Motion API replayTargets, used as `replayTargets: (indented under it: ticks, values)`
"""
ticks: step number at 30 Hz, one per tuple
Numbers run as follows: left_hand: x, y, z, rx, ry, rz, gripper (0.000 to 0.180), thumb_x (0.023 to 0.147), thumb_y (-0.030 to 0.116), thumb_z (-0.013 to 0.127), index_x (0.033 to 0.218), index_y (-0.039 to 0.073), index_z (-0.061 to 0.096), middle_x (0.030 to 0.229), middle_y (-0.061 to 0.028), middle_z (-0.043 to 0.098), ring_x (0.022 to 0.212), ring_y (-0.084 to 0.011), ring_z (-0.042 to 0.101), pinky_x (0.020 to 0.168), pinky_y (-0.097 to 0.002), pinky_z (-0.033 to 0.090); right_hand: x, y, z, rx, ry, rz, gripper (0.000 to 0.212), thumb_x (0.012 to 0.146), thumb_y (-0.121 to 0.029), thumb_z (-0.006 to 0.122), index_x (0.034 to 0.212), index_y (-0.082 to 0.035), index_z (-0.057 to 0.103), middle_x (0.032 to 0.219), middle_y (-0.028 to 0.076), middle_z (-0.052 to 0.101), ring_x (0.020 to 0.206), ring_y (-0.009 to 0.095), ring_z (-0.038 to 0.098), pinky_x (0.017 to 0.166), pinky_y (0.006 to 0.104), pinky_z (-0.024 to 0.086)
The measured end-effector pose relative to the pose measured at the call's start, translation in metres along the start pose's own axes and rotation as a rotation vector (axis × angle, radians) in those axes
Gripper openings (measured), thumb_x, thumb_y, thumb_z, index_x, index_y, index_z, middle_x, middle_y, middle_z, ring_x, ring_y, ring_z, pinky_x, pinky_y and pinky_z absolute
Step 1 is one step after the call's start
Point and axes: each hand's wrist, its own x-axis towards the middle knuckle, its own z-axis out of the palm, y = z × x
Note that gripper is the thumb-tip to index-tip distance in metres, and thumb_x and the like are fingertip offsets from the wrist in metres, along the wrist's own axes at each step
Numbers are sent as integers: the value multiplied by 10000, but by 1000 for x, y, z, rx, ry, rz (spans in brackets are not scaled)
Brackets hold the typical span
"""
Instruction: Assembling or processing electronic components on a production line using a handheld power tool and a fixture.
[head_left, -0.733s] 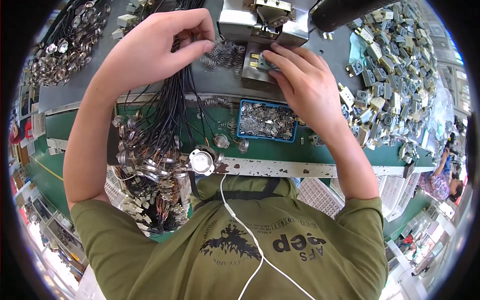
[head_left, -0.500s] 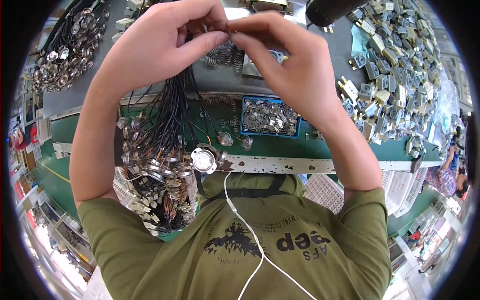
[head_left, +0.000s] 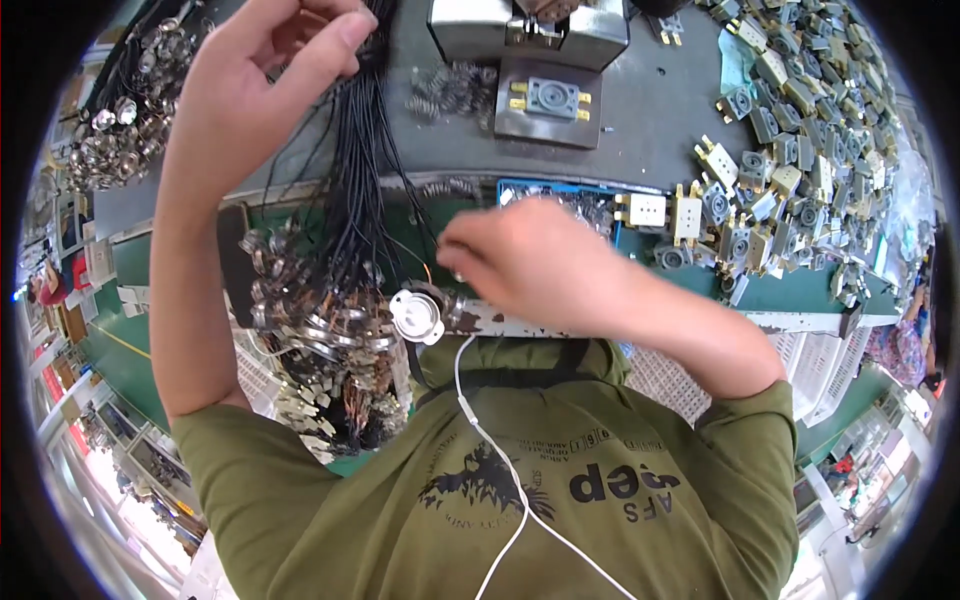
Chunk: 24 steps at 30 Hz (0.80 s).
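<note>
My left hand is raised at the top, beside a bundle of black wires that hangs over the bench edge. Its thumb and fingers are bent together; what they pinch, if anything, is hidden. Low over the bench's near edge, my right hand is slightly blurred, with curled fingers pointing left. A small metallic glint shows at its fingertips, too small to name. Left of that hand lies a round metal cup-like part with two ears. Several similar round metal parts cluster at the wire ends.
A metal press fixture holds a grey block with brass terminals. Loose springs lie left of it. Behind my right hand is a blue tray of small metal pieces. Many grey terminal blocks are heaped at right; more metal parts lie far left.
My hands have separated. The right came down and toward me to the bench edge; the left moved up and left. The fixture and its grey block are now uncovered, and two pale blocks show beside the tray.
</note>
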Motion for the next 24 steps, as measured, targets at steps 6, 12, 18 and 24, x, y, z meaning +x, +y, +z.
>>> replayTargets:
  ticks: [6,12,18,24]
  values:
    - [-6,-5,-6,-41,69,-32,124,1029,50,626,1145,5,630,1140,-55,681,918,-89,637,813,-235,507,11,-1,31,-167,-11,64,203,945,-249,668,925,-47,679,671,171,677,683,418,689,654,514,557]
    - [-8,8,1,49,134,0,139,999,29,670,1132,4,637,1129,-54,677,953,-109,650,857,-256,526,-3,0,15,-51,13,78,176,894,-209,681,952,-43,679,734,142,703,720,375,702,667,489,556]
    - [-10,25,3,179,-236,35,149,892,83,726,993,14,641,898,-87,709,818,-181,692,730,-310,534,9,14,21,-37,239,-33,163,943,-138,641,1039,-15,688,926,190,731,860,375,709,744,468,564]
    - [-11,21,18,222,-545,-64,172,876,62,705,919,2,549,928,-122,715,918,-280,711,720,-349,490,35,10,5,420,-59,260,373,1020,-62,518,1372,55,553,907,131,756,734,195,761,690,323,626]
